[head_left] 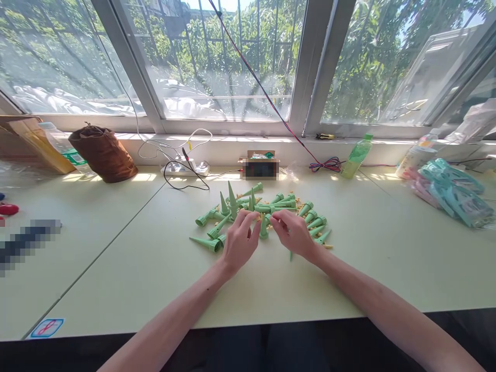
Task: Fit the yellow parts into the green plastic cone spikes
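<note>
Many pale green plastic cone spikes (232,201) with ribbed collars lie heaped on the table, a few standing point up. Small yellow pieces (327,246) are scattered among them. My left hand (242,237) is at the front of the heap, thumb and fingers pinched; a tiny yellowish bit shows at its fingertips, too small to be sure of. Close by on the right, my right hand (294,232) is also pinched, and what its fingers hold is hidden. Between both hands an upright green cone (264,227) stands on the table.
Along the window sill side are a brown bag (103,155), a power strip (184,168) with cables, a small box (260,168) and a green bottle (357,155). Turquoise plastic packs (457,191) lie at right. A red object (8,209) is at far left.
</note>
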`<action>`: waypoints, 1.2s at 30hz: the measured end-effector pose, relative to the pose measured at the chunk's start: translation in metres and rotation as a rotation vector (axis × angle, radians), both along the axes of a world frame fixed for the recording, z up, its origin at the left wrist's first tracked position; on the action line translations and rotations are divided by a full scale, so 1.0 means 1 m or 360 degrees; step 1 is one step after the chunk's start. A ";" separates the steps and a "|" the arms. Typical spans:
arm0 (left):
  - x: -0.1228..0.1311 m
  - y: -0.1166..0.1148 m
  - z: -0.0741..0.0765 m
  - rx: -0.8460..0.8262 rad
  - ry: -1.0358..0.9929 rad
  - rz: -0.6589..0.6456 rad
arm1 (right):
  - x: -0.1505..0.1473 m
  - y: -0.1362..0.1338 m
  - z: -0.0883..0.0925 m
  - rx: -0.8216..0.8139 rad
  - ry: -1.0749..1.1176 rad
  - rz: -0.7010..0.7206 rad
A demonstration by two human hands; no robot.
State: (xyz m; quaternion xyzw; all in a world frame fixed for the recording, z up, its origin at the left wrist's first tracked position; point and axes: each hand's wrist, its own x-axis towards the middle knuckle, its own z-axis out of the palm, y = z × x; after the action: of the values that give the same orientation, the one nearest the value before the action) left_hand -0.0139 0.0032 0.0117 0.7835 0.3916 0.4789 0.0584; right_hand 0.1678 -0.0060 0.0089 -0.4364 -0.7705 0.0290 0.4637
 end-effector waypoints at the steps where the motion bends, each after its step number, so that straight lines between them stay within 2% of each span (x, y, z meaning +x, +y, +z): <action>1: 0.001 -0.001 -0.001 0.0015 -0.0020 -0.0053 | 0.000 0.000 0.000 0.0008 -0.0017 0.0024; 5: 0.004 -0.005 -0.003 0.0002 -0.0011 -0.0169 | 0.000 0.000 -0.003 -0.0007 -0.0051 0.0094; 19: 0.005 -0.005 -0.008 -0.0035 -0.0008 -0.0256 | -0.001 -0.002 -0.001 0.0039 -0.0108 0.0293; 27: 0.006 -0.004 -0.007 -0.0004 -0.0027 -0.0227 | -0.002 -0.004 -0.002 0.0044 -0.0052 0.0258; 33: 0.006 -0.006 -0.004 -0.0015 -0.0058 -0.0223 | -0.001 -0.002 -0.005 -0.0001 0.0027 0.0152; 36: 0.006 -0.006 -0.004 0.0013 -0.0088 -0.0258 | -0.001 -0.001 -0.004 0.0071 0.0081 0.0163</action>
State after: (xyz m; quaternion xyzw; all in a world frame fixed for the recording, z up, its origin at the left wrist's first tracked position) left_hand -0.0081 -0.0027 0.0075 0.7994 0.3230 0.4957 0.1046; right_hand 0.1663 -0.0070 0.0045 -0.3851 -0.7803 0.0466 0.4907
